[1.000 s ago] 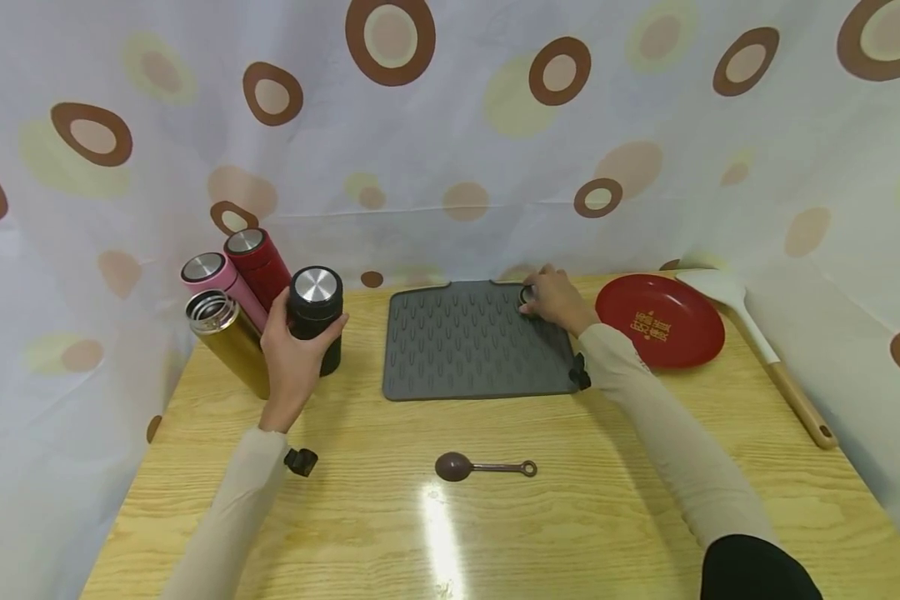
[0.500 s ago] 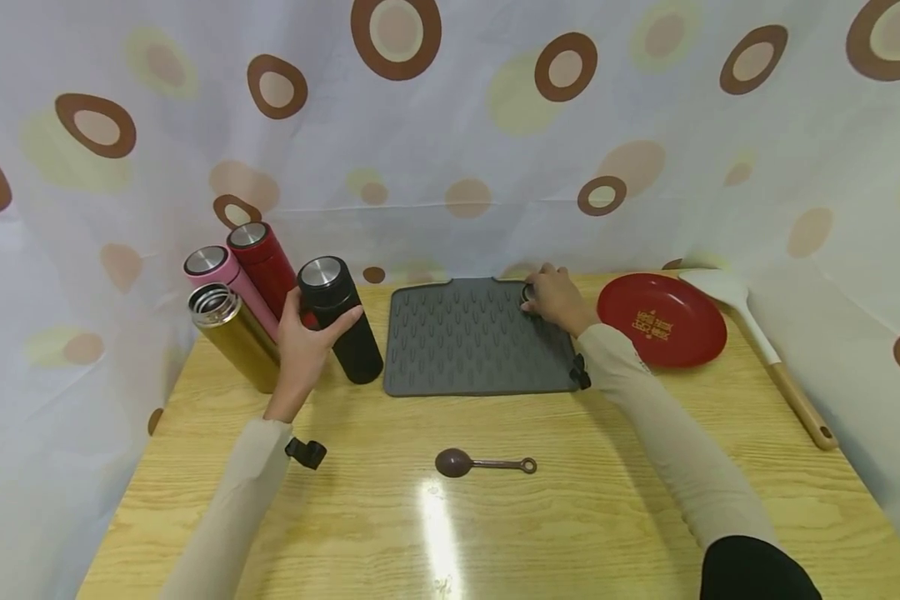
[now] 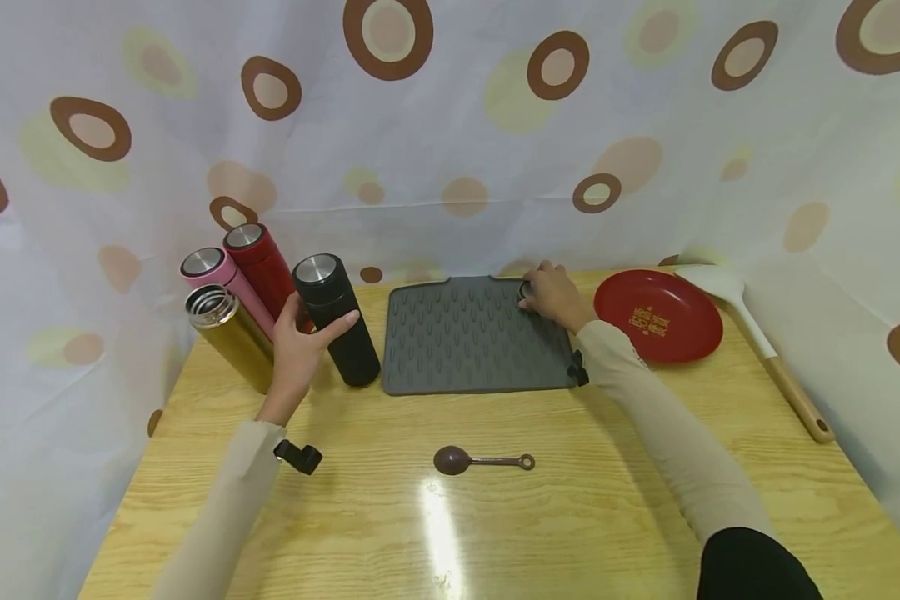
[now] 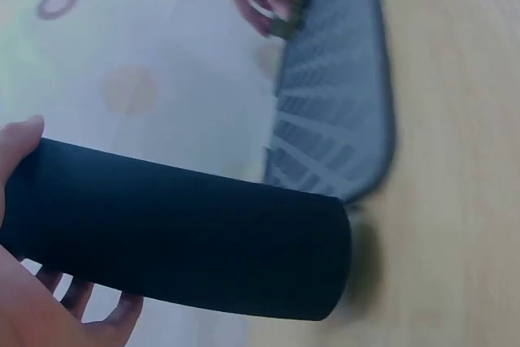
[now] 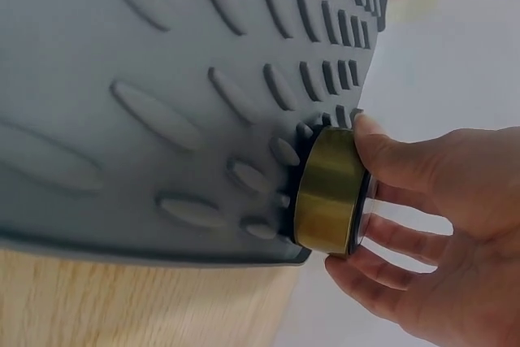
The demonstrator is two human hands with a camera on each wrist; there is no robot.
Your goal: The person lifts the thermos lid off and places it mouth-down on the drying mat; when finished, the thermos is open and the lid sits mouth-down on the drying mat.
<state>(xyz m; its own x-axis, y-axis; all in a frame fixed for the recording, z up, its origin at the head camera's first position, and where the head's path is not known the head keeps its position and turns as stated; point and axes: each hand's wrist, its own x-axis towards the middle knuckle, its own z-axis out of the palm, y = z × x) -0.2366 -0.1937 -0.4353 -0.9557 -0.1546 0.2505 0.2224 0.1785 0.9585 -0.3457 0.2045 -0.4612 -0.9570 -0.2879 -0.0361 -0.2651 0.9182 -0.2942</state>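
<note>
My left hand (image 3: 297, 350) grips a black thermos bottle (image 3: 341, 325) with a steel-topped lid, thumb on the near side. The bottle stands beside the mat's left edge; in the left wrist view a shadow lies by its base (image 4: 337, 258), and I cannot tell whether it touches the table. On the far right corner of the grey ridged mat (image 3: 472, 342), my right hand (image 3: 557, 297) holds a gold bottle lid (image 5: 329, 193) between thumb and fingers. The lid rests against the mat. A gold thermos bottle (image 3: 236, 342), its mouth uncovered, is left of my left hand.
A pink thermos (image 3: 232, 283) and a red thermos (image 3: 262, 262) are grouped behind the gold one. Right of the mat lie a red plate (image 3: 658, 342) and a white spatula (image 3: 753, 329) with a wooden handle. A brown spoon (image 3: 452, 460) lies in front. A patterned curtain (image 3: 465, 125) hangs behind.
My left hand has shifted the black thermos to the right, toward the mat, and more of its body shows. My right hand and the gold lid have stayed in place.
</note>
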